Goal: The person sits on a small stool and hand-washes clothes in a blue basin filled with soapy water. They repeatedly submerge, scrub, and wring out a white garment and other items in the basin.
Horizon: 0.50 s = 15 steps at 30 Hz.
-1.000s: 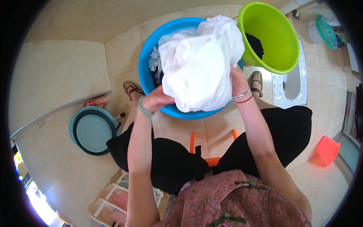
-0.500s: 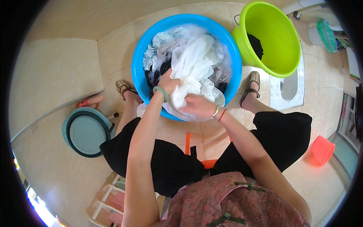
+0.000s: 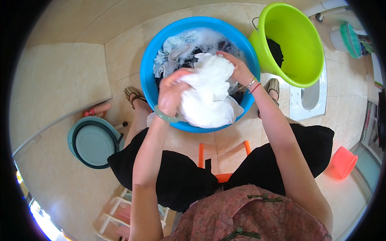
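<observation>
A bunched white cloth (image 3: 211,94), its kind not clear from its folds, is held up over the near part of a large blue basin (image 3: 146,94). My left hand (image 3: 173,91) is closed on the cloth's left side, slightly smeared by motion. At its far right edge, my right hand (image 3: 238,71) grips the same cloth with fingers bent round it. Foamy water (image 3: 209,37) fills the basin behind the cloth. Pale blue-white laundry (image 3: 171,50) lies at the left in the suds, and dark clothes show beneath.
A lime-green bucket (image 3: 301,48) with a black cloth (image 3: 275,52) inside stands at the right, beside a white squat toilet (image 3: 310,98). To the left is a grey-green collapsible basin (image 3: 95,142). An orange stool (image 3: 223,176) is under me; a coral tub (image 3: 343,162) stands far right.
The white cloth has been gathered up into a bunch nearer to me, uncovering suds behind it. My right hand has moved from its near side to its far right edge.
</observation>
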{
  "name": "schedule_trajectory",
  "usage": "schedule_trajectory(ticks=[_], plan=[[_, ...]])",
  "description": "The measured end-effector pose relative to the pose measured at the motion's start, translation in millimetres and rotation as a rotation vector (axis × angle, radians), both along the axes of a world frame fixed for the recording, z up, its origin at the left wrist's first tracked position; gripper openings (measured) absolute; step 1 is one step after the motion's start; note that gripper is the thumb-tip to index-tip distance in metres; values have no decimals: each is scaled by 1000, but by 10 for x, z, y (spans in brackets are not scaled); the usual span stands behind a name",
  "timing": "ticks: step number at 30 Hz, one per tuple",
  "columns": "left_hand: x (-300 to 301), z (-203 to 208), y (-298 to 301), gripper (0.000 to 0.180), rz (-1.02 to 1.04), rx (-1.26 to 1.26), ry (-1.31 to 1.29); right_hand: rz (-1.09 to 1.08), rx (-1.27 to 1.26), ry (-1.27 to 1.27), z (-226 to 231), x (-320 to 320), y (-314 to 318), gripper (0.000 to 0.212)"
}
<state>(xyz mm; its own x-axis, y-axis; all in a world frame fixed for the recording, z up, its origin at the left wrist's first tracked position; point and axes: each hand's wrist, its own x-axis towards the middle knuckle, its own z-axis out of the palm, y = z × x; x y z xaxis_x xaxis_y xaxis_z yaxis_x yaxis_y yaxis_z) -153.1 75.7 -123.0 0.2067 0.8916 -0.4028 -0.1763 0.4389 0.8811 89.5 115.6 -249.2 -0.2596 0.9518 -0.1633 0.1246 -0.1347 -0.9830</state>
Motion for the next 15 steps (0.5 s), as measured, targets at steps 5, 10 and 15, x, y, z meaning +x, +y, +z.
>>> schedule_trajectory(ticks=[5, 10, 15], plan=[[-337, -746, 310, 32, 182, 129, 475, -349, -18, -144, 35, 86, -10, 51], [66, -976, 490, 56, 80, 368, 694, -226, 284, -354, 222, 65, 61, 69], [550, -1195, 449, 71, -339, 412, 1368, -188, 153, -505, -206, -222, 181, 59]])
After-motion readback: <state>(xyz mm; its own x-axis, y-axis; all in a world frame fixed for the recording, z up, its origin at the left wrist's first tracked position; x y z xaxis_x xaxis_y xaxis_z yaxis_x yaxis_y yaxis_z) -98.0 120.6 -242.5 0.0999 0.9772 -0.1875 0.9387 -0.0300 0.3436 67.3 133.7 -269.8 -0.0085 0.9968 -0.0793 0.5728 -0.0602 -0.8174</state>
